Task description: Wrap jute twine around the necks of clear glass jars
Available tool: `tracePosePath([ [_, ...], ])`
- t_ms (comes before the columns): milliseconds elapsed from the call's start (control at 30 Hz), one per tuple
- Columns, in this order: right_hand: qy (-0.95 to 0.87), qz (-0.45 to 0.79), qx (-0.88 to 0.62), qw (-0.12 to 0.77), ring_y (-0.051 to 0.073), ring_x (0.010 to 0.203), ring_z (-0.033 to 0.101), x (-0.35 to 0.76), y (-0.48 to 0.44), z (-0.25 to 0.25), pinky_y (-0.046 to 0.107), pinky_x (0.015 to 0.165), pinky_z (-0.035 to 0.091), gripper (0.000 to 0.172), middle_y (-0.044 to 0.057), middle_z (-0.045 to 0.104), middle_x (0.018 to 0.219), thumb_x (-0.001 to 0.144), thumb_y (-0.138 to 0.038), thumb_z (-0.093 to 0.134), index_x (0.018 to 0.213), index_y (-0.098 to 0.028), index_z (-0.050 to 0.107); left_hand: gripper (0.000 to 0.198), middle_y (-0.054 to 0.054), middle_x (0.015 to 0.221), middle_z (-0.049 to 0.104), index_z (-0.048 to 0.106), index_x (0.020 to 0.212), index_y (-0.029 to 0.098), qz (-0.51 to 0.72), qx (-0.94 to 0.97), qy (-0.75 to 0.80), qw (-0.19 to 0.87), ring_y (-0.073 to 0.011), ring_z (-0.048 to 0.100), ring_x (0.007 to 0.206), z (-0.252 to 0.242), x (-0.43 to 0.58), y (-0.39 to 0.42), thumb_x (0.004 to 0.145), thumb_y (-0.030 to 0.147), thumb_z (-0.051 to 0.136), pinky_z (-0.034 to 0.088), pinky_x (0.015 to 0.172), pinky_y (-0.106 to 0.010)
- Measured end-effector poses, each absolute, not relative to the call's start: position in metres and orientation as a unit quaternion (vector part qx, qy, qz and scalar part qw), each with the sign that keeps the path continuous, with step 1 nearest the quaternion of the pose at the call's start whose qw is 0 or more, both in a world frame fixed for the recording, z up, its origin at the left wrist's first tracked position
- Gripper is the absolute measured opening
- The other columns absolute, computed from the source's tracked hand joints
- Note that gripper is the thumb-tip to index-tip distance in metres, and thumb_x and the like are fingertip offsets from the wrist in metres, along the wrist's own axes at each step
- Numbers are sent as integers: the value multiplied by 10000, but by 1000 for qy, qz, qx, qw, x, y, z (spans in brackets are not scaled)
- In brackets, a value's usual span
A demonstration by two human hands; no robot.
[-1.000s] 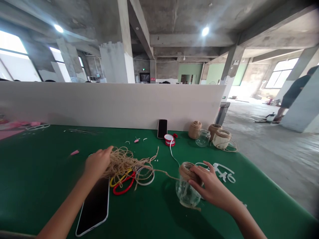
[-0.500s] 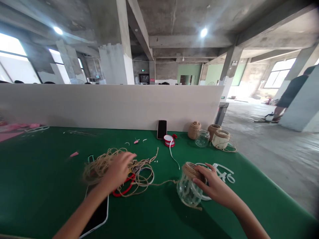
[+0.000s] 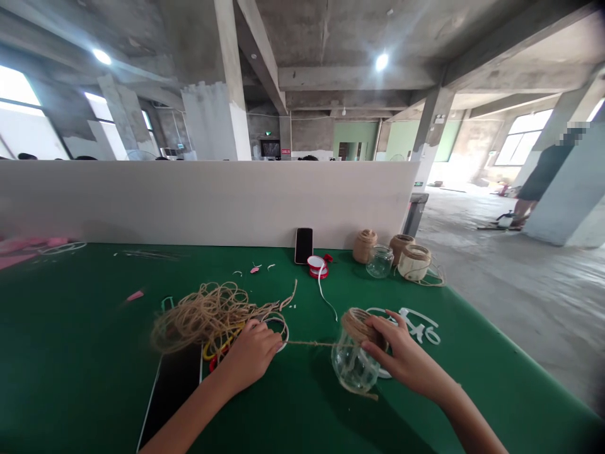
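Note:
With its fingers closed around the twine-wrapped neck, my right hand (image 3: 399,343) holds a clear glass jar (image 3: 352,366), which tilts a little on the table. A strand of jute twine (image 3: 309,343) runs taut and nearly level from the jar to my left hand (image 3: 255,353), whose fingers are pinched on it. Behind and left of that hand lies a loose heap of jute twine (image 3: 208,315). Scissors with red handles (image 3: 212,364) are mostly hidden under my left hand and the twine.
A dark tablet (image 3: 174,394) lies at front left of the green table (image 3: 85,353). Farther back are a phone (image 3: 304,246), a red-and-white ribbon spool (image 3: 317,266), a bare glass jar (image 3: 379,261) and several twine-wrapped jars (image 3: 365,246). White curled strips (image 3: 418,328) lie beyond my right hand. A white partition (image 3: 203,202) borders the back.
My left hand has moved right and down from the twine heap and grips the strand, which has gone from slack to taut. My right hand stays on the jar.

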State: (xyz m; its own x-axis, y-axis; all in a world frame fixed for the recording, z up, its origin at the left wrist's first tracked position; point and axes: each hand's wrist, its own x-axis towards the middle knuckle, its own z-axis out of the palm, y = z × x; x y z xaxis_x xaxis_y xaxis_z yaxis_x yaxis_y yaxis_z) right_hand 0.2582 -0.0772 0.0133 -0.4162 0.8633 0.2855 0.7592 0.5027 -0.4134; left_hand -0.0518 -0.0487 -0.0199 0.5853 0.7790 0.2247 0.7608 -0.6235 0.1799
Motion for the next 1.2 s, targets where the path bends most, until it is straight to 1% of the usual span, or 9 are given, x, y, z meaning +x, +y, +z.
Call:
tracePosePath([
  [133,-838,108,-485,224,181,817,564,252,-80,18,560,1036,144,155,33,593,888,901,-337,391,925,-203,465,340,-22,691,577,541,709,187,129,889,438,35,-175,498,704,-10,-56,-53,935,219,289,334,846,-395],
  [233,-840,109,-484,217,167,773,559,251,-80,21,558,1030,154,157,13,574,821,902,-330,384,859,-199,460,349,-26,739,600,578,736,196,136,886,438,74,-178,518,740,-8,-55,-55,934,248,296,334,879,-390],
  [333,-842,110,-479,221,159,757,553,252,-80,21,559,1030,157,147,3,565,795,896,-324,395,848,-199,457,289,-35,866,627,612,941,230,138,878,436,142,-201,541,856,-10,-49,-56,927,317,337,362,877,-370],
  [433,-843,106,-477,222,153,739,545,252,-80,20,562,1028,164,128,0,563,787,887,-306,404,838,-200,457,320,-43,987,619,506,1181,268,134,865,443,195,-232,525,974,-15,-36,-58,909,386,386,413,818,-342],
  [500,-844,102,-479,220,148,722,537,252,-80,20,559,1025,175,129,-5,552,768,885,-296,403,812,-200,450,328,-45,1100,583,469,1217,275,151,871,425,194,-231,498,1040,-18,-23,-59,907,362,407,404,853,-341],
  [600,-843,99,-482,218,150,717,536,252,-80,19,549,1029,173,140,-11,536,745,888,-295,392,798,-199,440,234,-35,1123,559,518,1119,261,189,890,375,176,-199,494,1040,-20,-2,-62,905,249,426,384,884,-313],
  [767,-841,101,-483,222,164,769,537,253,-78,18,561,1022,159,122,1,546,781,885,-304,407,832,-198,433,133,-9,917,591,535,911,211,213,896,358,154,-157,525,862,-25,19,-63,859,122,450,399,784,-271],
  [967,-841,93,-488,215,155,726,529,254,-76,20,547,1015,186,122,-13,517,733,886,-294,396,826,-198,441,94,-12,846,574,519,854,197,232,897,347,145,-152,515,800,-29,17,-62,862,145,441,394,754,-276],
  [1200,-845,76,-480,225,148,742,533,253,-80,20,559,1002,178,114,-7,539,761,890,-276,401,817,-193,429,102,-25,838,546,497,832,194,301,861,354,210,-148,525,800,-32,5,-67,894,192,416,423,718,-251],
])
